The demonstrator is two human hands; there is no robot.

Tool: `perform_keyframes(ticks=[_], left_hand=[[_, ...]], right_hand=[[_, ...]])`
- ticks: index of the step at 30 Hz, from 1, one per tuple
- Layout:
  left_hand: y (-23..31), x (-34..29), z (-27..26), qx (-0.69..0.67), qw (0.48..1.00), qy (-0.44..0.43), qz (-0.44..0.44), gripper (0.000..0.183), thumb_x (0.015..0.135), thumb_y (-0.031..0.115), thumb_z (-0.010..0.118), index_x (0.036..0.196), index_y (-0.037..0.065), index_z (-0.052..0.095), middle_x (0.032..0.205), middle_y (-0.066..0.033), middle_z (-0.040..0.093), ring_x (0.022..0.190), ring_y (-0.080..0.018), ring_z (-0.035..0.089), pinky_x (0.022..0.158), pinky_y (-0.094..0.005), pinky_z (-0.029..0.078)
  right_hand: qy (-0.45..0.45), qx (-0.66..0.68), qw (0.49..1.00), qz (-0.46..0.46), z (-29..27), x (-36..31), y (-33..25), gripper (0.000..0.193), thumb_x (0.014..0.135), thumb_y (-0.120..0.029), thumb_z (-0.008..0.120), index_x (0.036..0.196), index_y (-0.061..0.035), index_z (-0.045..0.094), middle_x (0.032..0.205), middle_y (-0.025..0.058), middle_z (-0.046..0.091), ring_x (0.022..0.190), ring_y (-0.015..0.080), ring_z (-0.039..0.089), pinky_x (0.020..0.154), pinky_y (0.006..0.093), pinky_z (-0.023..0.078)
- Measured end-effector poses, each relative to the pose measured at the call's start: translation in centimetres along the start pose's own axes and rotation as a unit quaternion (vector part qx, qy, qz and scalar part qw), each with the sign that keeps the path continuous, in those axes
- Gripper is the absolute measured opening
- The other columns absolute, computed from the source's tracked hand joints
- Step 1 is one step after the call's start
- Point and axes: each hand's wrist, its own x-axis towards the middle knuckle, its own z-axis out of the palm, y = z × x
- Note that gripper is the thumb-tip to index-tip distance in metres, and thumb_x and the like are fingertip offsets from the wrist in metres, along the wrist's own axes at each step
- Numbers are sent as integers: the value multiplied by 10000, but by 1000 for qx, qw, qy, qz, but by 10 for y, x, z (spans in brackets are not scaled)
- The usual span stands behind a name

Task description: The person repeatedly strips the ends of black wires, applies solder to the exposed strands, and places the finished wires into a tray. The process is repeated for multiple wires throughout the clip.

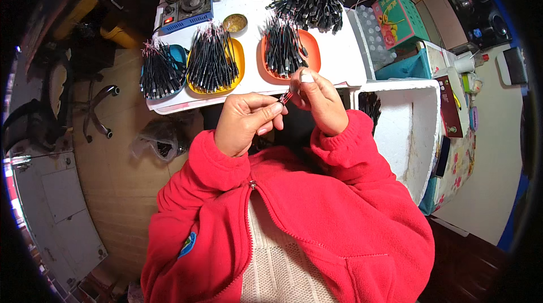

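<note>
Over the table's front edge, my left hand (249, 121) pinches thin red and dark wires (287, 98) between thumb and forefinger. These wires lead up to my right hand (321, 102), whose closed fingers hold their other side; a white cover sits on one of its digits. What the wires join to is hidden by the fingers. Just beyond is an orange plate (314, 48) with a bundle of short black cables (281, 48). A yellow plate (240, 54) with more black cables (210, 61) and a blue plate (180, 54) with another bundle (160, 72) stand to the left.
Behind the plates are a blue heating device (189, 14) with a lit red switch and a small round metal bowl (235, 24). A large heap of black cables (311, 0) lies at the back. To the right stand a white foam box (416, 128) and a green-pink carton (399, 17).
</note>
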Motion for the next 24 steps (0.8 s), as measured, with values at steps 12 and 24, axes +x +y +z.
perform_keyframes(ticks=[12, 24], left_hand=[[1, -24, 4, -17, 999, 27, 13, 166, 913, 74, 606, 936, -77, 669, 702, -106, 646, 491, -45, 417, 468, -174, 326], [15, -29, 5, -70, 993, -22, -97, 160, 897, 73, 627, 907, -78, 680, 701, -104, 649, 483, -41, 431, 465, -163, 332]], right_hand=[[147, -40, 982, -110, 4, -18, -8, 220, 1001, -191, 505, 837, -60, 571, 667, -52, 478, 590, 31, 397, 531, 199, 315], [-86, -442, 806, -384, 5, -20, -45, 302, 694, -33, 760, 983, -34, 672, 904, 83, 619, 806, 231, 607, 692, 325, 484]])
